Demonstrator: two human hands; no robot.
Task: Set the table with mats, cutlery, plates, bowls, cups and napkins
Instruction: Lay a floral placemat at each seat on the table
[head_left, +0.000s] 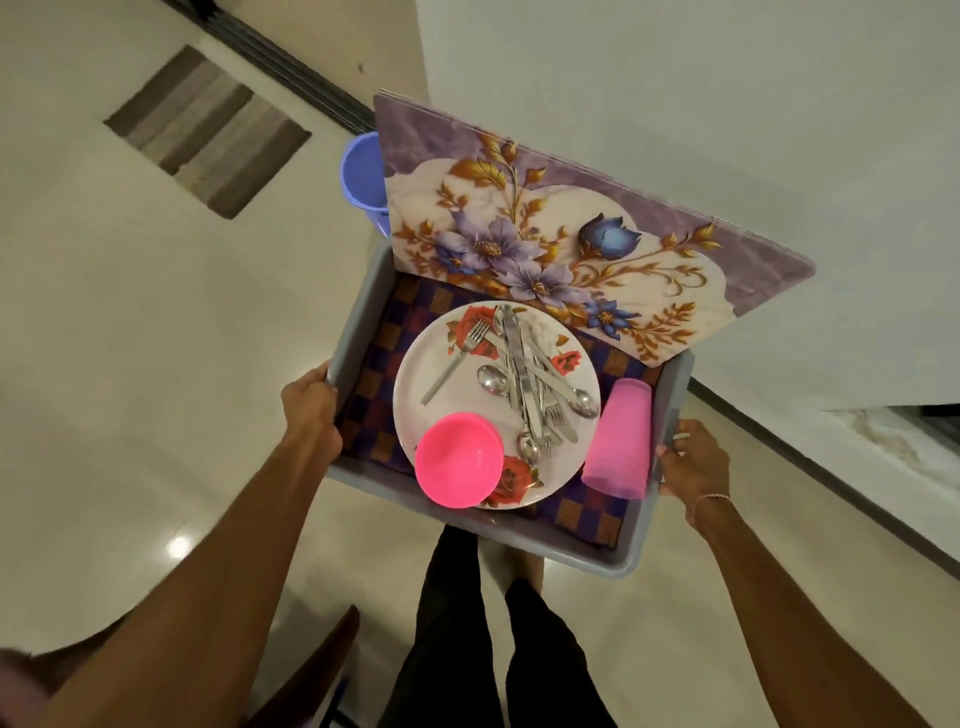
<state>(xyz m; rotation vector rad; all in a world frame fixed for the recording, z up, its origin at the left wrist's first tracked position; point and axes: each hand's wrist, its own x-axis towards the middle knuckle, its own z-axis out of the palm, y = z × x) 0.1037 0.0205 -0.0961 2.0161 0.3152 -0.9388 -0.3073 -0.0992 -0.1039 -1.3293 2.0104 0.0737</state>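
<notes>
Carrier: a grey tray (670, 415) is held at mid-frame over the pale floor (156, 467), above the person's legs.
Hands: the left hand (311, 405) grips the tray's left rim and the right hand (693, 457) grips its right rim, fingers curled over the edge.
Mats: a stack of floral mats (545, 228) leans tilted against the tray's far side, at centre and upper right.
Plate and cutlery: a flowered plate (457, 395) lies in the tray with forks, spoons and knives (524, 379) heaped loosely on it.
Bowls: pink bowls (460, 460) sit nested on the plate's near edge.
Cups: pink cups (621, 436) lie stacked on their side just right of the plate; a blue vessel (363, 176) peeks out behind the mats, and I cannot tell whether it is in the tray.
Napkins: a checked cloth (374, 374) lies under the plate, probably the napkins.
Progress: I'd judge the task barely begun, with everything gathered and in transit but nothing laid out.
Left to do: reach the desk, put the tray down, then place every item.
</notes>
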